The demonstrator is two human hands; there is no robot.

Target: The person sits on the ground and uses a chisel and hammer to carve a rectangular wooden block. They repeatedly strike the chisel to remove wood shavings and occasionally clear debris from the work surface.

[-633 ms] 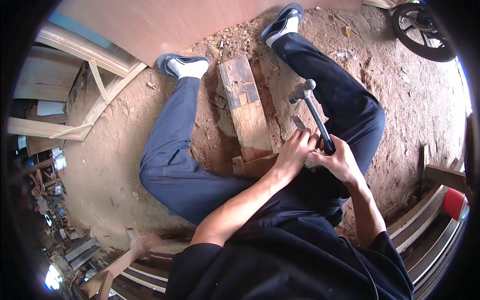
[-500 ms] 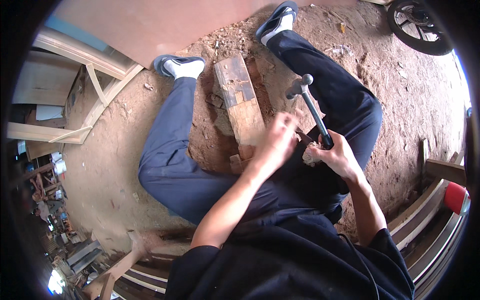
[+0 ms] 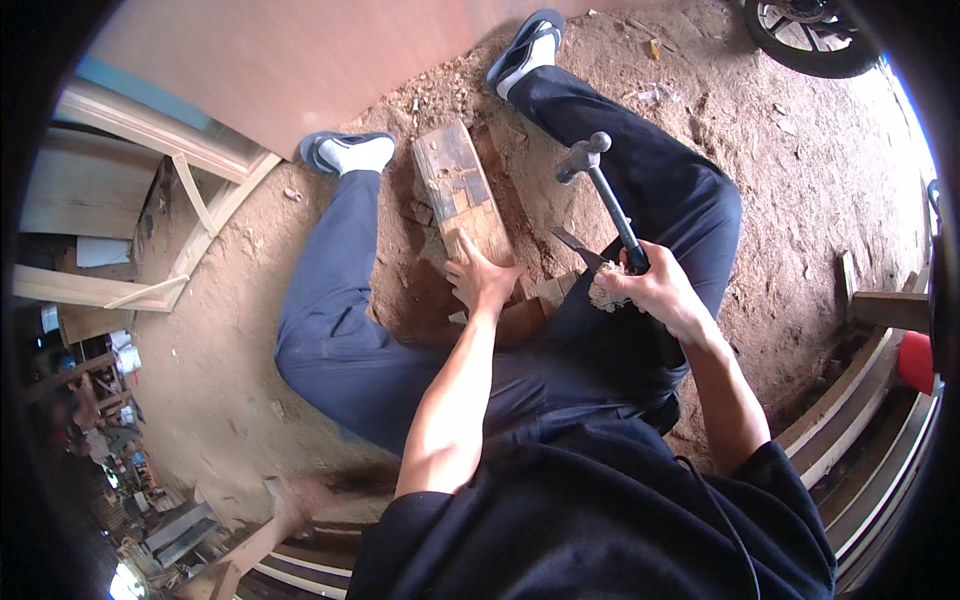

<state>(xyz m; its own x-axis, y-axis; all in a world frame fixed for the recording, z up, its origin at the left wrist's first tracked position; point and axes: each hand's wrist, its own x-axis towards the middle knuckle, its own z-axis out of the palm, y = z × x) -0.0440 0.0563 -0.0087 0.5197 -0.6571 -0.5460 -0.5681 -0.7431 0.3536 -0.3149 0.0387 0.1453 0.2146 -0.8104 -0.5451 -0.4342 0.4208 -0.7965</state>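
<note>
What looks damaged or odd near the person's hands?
The wooden block under the left hand looks worn: chipped pits and a dark patch mark its far half. The right hand holds a hammer and a chisel; a pale, frayed tuft shows there, perhaps the chisel's battered end.

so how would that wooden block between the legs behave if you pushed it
The wooden block looks like thick, solid timber, so it would probably stay stiff and feel fairly heavy. Its flat, squared sides make rolling unlikely. The rough, crumbly dirt around it would likely resist sliding somewhat.
</note>
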